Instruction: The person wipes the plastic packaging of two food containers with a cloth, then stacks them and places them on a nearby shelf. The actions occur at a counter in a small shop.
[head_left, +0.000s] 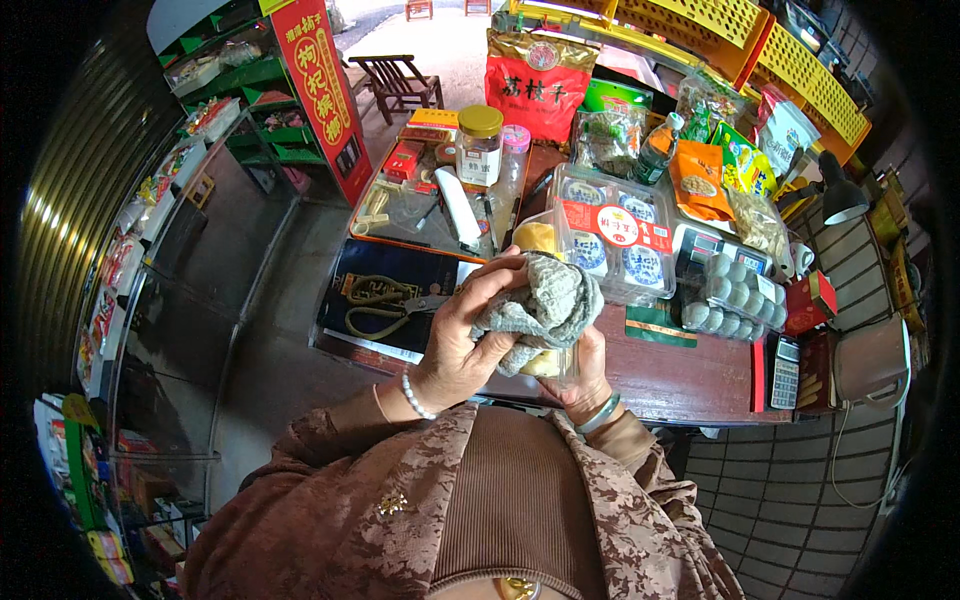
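My left hand (472, 319) grips a crumpled grey cloth (559, 296) and presses it against a clear plastic package (545, 234). Yellowish round items show through the package above and below the cloth, which covers its middle. From below and to the right, my right hand (586, 367) holds the same package, with its fingers partly hidden behind it. Just beyond is a clear clamshell box (619, 232) of several round, blue-and-white wrapped cakes with a red label. Scissors with olive handles (386, 304) lie left of my left hand on a dark printed bag (352, 277).
A honey-coloured-lid jar (478, 150) and a white roll (456, 206) sit on the glass-topped left part. Egg packs (731, 300), a scale (701, 247), a calculator (785, 375) and a lamp (841, 195) are at right. A large red pouch (536, 94) stands behind. Glass shelving (202, 300) runs along the left.
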